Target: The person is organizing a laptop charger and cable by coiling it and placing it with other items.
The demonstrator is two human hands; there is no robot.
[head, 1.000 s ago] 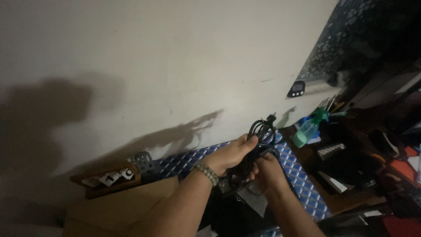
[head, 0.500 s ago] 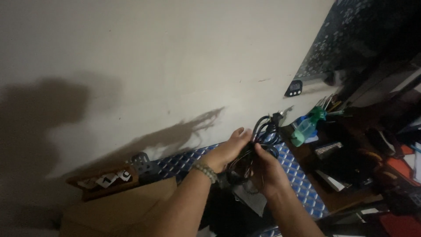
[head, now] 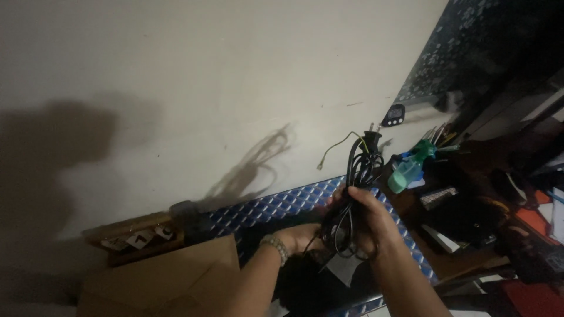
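Note:
My right hand [head: 369, 218] grips a coiled black power cable [head: 357, 170] around its middle and holds it upright in front of the pale wall. A plug with prongs [head: 370, 140] tops the coil, and a thin yellow-green wire [head: 333, 148] trails off to the left. My left hand [head: 296, 238], with a beaded bracelet on its wrist, sits lower and to the left, under the bottom loops of the coil. The dim light hides whether its fingers hold anything.
A blue diamond-patterned surface [head: 276, 208] runs along the wall. A brown cardboard box [head: 158, 276] stands at the lower left, behind it a wooden tray with small cards [head: 138, 238]. A green spray bottle [head: 408, 167], tools and dark clutter fill the right. A small black clock [head: 395, 115] hangs on the wall.
My right hand has lifted the cable coil higher, baring the plug and yellow-green wire. My left hand has come off the coil's top and dropped below it.

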